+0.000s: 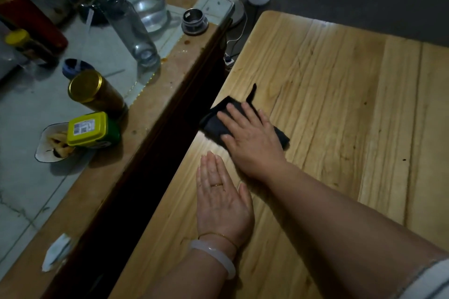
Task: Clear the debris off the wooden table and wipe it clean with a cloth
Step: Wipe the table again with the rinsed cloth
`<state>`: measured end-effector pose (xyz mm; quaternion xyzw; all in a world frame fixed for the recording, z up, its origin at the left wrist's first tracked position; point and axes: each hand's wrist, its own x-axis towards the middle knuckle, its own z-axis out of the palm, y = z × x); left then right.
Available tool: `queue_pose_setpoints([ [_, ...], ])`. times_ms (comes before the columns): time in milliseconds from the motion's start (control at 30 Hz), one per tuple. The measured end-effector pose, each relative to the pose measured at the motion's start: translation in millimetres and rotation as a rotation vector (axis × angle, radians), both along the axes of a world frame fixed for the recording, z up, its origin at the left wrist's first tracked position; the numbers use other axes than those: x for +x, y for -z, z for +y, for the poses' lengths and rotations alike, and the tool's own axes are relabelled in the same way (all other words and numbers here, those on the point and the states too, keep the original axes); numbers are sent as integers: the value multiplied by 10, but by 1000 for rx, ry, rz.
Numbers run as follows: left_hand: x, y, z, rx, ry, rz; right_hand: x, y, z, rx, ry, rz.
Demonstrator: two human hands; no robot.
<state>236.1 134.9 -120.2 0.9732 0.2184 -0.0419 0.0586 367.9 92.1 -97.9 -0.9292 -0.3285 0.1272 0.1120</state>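
While the right hand (250, 138) presses flat, fingers spread, on the dark cloth (215, 124) beneath it, the left hand (222, 199) lies straight-fingered on the wooden table (340, 104) beside the right wrist, clear of the cloth.

One view only: head-worn, wide-angle, facing forward and steeply down, close over the pale wooden plank tabletop (340, 104). Its left edge runs diagonally through mid-frame, with the far left corner near the top. The left hand (222, 199) and right hand (252, 138) sit centre-frame. The left third takes in a neighbouring glass-covered brown tabletop (73, 177).
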Motion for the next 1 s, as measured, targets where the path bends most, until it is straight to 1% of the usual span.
queue_pose_setpoints([
  [133, -4, -33, -4, 13, 32, -4, -297, 24, -182, 0, -90, -6],
  [267, 43, -55, 7, -19, -13, 22, -115, 17, -246, -63, -93, -45],
  [367, 58, -83, 3, -65, -14, 42, 155, 14, -374, -74, 12, -48],
  [500, 34, -119, 11, -37, -19, 19, 442, 54, -685, -89, 199, -41],
  [567, 21, -116, 10, -51, -29, 5, 415, 60, -819, -78, 267, -17],
  [633, 7, -114, -8, -72, -35, -9, 218, 35, -948, -66, 274, -14],
  [767, 10, -81, 6, -72, -33, -29, -519, -11, -1209, -11, 127, -54],
  [867, -4, -62, 2, -63, -44, -50, -1048, -4, -1476, -26, -22, -81],
  [933, -5, -59, -17, -61, -41, -40, -1209, 24, -1651, -42, -123, -67],
  [1000, 15, -70, -18, -63, -35, -34, -1136, 42, -1735, -41, -203, -63],
])
